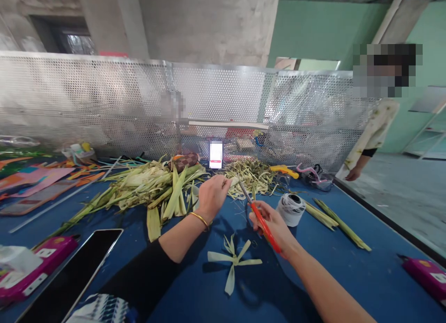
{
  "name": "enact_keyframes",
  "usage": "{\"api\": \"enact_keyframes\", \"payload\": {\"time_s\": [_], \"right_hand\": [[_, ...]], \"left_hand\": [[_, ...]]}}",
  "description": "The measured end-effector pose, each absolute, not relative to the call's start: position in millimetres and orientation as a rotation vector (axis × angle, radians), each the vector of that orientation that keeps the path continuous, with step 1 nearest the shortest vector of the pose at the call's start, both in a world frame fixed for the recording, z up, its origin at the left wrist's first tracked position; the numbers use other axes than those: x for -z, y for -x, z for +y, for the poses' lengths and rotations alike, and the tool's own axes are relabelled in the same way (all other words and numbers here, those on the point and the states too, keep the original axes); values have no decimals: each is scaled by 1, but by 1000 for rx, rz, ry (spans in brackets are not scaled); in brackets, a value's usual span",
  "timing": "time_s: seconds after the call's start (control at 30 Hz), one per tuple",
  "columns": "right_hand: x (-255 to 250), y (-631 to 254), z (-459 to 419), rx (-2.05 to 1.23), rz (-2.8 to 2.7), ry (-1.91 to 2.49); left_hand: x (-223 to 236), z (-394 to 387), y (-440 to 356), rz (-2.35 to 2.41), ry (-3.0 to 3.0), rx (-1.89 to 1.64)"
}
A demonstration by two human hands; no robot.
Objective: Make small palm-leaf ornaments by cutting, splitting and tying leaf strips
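My left hand (213, 193) is closed in a pinch on a pale leaf strip (232, 181) held above the blue table (313, 267). My right hand (273, 225) grips red-handled scissors (259, 217), whose blades point up toward that strip. Below the hands a small star-shaped piece of folded leaf strips (234, 261) lies flat on the table. A heap of green and pale leaves (149, 186) lies just left of my left hand. A spool of white thread (291, 209) stands right of the scissors.
A pile of leaf trimmings (252, 174) and a lit phone (216, 154) sit at the back by a perforated metal screen (104, 100). A dark tablet (75, 272) and pink boxes (42, 262) lie at the left. Another person (372, 123) stands at the right.
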State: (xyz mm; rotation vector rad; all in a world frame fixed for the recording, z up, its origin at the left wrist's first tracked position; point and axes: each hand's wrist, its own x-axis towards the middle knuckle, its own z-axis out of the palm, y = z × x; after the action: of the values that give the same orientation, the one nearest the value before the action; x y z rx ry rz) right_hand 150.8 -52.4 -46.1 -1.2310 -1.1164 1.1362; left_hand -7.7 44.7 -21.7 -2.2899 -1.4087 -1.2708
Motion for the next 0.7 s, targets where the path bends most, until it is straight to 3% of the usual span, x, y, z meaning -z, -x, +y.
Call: {"api": "enact_keyframes", "payload": {"time_s": [0.7], "right_hand": [[46, -149, -49, -1113, -1078, 1281]], "left_hand": [[21, 41, 0, -1479, 2440, 1558]]}}
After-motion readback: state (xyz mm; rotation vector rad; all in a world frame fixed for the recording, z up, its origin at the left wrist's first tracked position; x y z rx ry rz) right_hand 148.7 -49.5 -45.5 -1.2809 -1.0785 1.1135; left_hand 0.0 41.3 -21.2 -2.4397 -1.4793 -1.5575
